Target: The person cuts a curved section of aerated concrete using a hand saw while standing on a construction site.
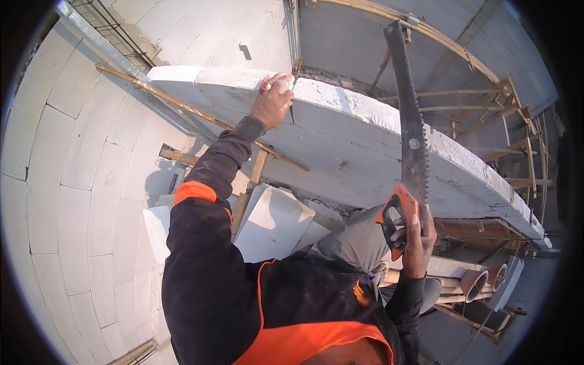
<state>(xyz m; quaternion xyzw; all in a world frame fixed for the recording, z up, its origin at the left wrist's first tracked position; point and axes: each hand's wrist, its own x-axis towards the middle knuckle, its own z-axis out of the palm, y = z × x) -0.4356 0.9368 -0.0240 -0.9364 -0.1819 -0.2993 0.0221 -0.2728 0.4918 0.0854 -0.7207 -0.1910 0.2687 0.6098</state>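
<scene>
My right hand (418, 246) is wrapped round the orange and black handle of a hand saw (412, 137). The toothed grey blade points away from me, nearly upright in the view, with its teeth to the right. It crosses in front of a low wall of pale blocks (340, 155), and I cannot tell whether it touches. Up and to the left, my left hand (272, 102), with a red-stoned ring, grips the wall's rough white top edge beside a dark vertical joint. Its fingers are bent over the edge, and the fingertips are partly hidden.
A thin wooden strip (204, 115) slants across the near side of the low wall. White block pieces (274, 222) lie below it. Two round buckets (473, 285) and bamboo poles stand at lower right. Bamboo scaffolding (486, 100) rises beyond. A tall block wall (79, 164) fills the left.
</scene>
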